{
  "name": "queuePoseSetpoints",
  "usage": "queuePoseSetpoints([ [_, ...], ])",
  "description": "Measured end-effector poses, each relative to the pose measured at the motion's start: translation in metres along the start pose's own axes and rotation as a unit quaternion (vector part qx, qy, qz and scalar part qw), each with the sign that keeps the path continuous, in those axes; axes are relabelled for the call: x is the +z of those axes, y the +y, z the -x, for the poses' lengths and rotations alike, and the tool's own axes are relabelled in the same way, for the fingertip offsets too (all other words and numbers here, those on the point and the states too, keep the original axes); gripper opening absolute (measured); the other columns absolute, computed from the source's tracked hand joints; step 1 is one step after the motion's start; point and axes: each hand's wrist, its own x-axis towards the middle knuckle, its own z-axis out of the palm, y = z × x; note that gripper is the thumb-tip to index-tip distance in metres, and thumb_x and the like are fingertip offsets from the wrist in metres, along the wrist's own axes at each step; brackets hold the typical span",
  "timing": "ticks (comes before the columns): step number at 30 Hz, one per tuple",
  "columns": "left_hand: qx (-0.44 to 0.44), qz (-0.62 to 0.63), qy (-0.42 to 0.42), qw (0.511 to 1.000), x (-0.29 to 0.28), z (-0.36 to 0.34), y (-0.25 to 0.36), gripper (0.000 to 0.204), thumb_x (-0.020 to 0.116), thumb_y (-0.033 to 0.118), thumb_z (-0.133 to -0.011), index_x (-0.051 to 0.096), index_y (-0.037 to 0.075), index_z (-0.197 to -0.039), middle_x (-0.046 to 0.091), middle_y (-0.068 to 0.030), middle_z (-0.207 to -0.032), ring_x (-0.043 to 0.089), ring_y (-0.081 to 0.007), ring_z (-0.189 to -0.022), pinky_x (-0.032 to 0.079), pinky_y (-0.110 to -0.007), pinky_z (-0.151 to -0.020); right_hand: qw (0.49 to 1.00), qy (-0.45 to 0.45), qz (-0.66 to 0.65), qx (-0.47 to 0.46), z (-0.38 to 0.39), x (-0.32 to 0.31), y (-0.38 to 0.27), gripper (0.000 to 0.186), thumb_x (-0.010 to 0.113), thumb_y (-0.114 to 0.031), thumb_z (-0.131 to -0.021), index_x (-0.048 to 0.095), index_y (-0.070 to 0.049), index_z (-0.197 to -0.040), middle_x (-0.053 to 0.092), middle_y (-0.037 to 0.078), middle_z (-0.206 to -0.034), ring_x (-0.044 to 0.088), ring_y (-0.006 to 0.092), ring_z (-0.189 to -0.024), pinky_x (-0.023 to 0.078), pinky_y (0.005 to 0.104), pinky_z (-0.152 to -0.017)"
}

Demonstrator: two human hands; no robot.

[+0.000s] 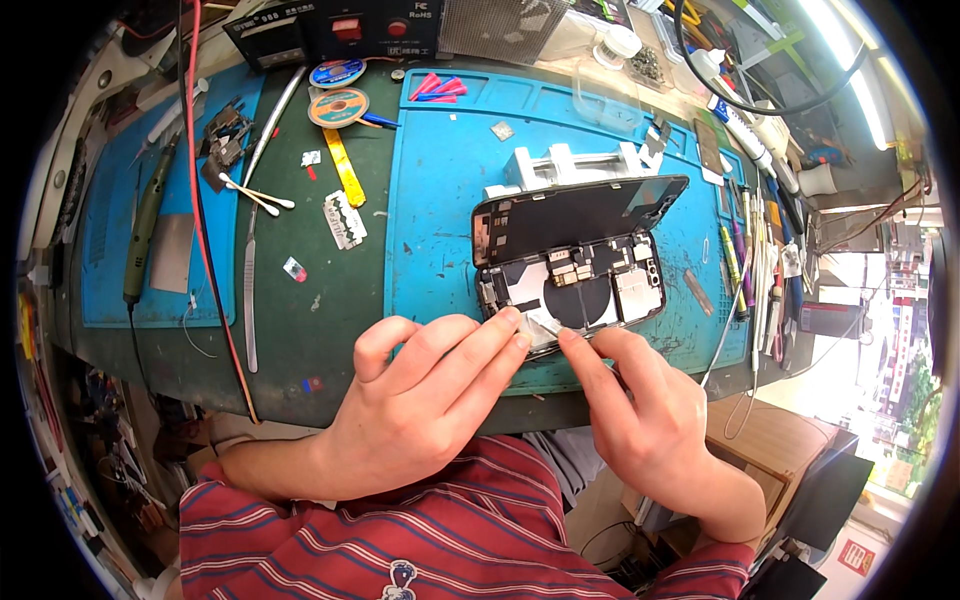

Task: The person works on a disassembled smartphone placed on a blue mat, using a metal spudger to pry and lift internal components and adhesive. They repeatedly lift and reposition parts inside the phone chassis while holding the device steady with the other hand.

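An opened smartphone (583,300) lies on a blue work mat (430,230). Its dark screen (570,220) is tipped up along the far side, leaning by a silver metal holder (570,165). Bare parts show inside the body: a white battery area with a black round patch, and small boards. My left hand (425,390) has its fingertips closed on the phone's near left edge; its thumb is hidden. In my right hand (645,410), thumb and index finger pinch a thin, dark tool, whose tip reaches a small whitish piece (542,320) at the phone's near edge.
Solder spools (338,107), a razor blade (345,220), cotton swabs (262,192) and a scalpel handle (250,300) lie to the left. Red and black cables (200,200) cross there. Pens and hand tools (760,240) line the right. A clear container (607,95) stands behind.
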Motion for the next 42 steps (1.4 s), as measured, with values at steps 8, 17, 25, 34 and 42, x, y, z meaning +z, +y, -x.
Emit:
queuePoseSetpoints([
  [8, -0.004, 0.001, -0.009, 1.000, -0.001, 0.000, 0.000, 0.045, 0.085, 0.010, -0.082, 0.083, 0.008, -0.126, 0.077, -0.0015, -0.138, 0.068, -0.0153, -0.108, 0.037, -0.038, -0.097, 0.999, -0.016, 0.031, -0.002, -0.002, 0.000, 0.001, 0.054, 0.072, -0.005, -0.083, 0.073, 0.006, -0.136, 0.066, 0.009, -0.113, 0.070, 0.0209, -0.088, 0.058, 0.0320, -0.064],
  [17, 0.001, 0.001, -0.009, 1.000, -0.001, -0.001, 0.000, 0.045, 0.085, 0.010, -0.081, 0.083, 0.008, -0.126, 0.077, -0.0016, -0.138, 0.068, -0.0151, -0.108, 0.037, -0.038, -0.096, 1.000, -0.003, -0.009, 0.008, 0.001, 0.003, 0.003, 0.054, 0.073, -0.003, -0.086, 0.072, 0.001, -0.140, 0.063, 0.009, -0.108, 0.070, 0.0215, -0.084, 0.059, 0.0335, -0.063],
  [25, 0.000, 0.002, -0.006, 1.000, -0.001, 0.000, -0.001, 0.046, 0.085, 0.011, -0.081, 0.083, 0.008, -0.127, 0.077, -0.0018, -0.138, 0.068, -0.0151, -0.108, 0.037, -0.038, -0.096, 0.997, -0.035, -0.066, 0.019, 0.001, 0.001, 0.007, 0.057, 0.073, -0.002, -0.088, 0.071, 0.000, -0.144, 0.061, 0.008, -0.104, 0.069, 0.0203, -0.079, 0.058, 0.0338, -0.058],
  [34, 0.001, 0.000, -0.005, 1.000, 0.000, 0.000, 0.000, 0.046, 0.085, 0.011, -0.081, 0.083, 0.008, -0.127, 0.077, -0.0013, -0.137, 0.068, -0.0152, -0.107, 0.037, -0.038, -0.096, 0.996, -0.065, -0.059, 0.027, 0.000, 0.004, 0.007, 0.057, 0.071, -0.005, -0.089, 0.069, 0.002, -0.145, 0.056, 0.007, -0.099, 0.067, 0.0198, -0.079, 0.057, 0.0332, -0.058],
  [42, 0.003, -0.005, -0.006, 1.000, 0.000, 0.000, 0.000, 0.046, 0.085, 0.011, -0.081, 0.083, 0.009, -0.127, 0.078, -0.0012, -0.137, 0.068, -0.0149, -0.108, 0.036, -0.038, -0.096, 0.994, 0.003, 0.092, -0.055, -0.007, 0.006, 0.008, 0.055, 0.073, -0.008, -0.087, 0.075, -0.001, -0.141, 0.047, 0.000, -0.084, 0.055, 0.0131, -0.071, 0.045, 0.0281, -0.057],
])
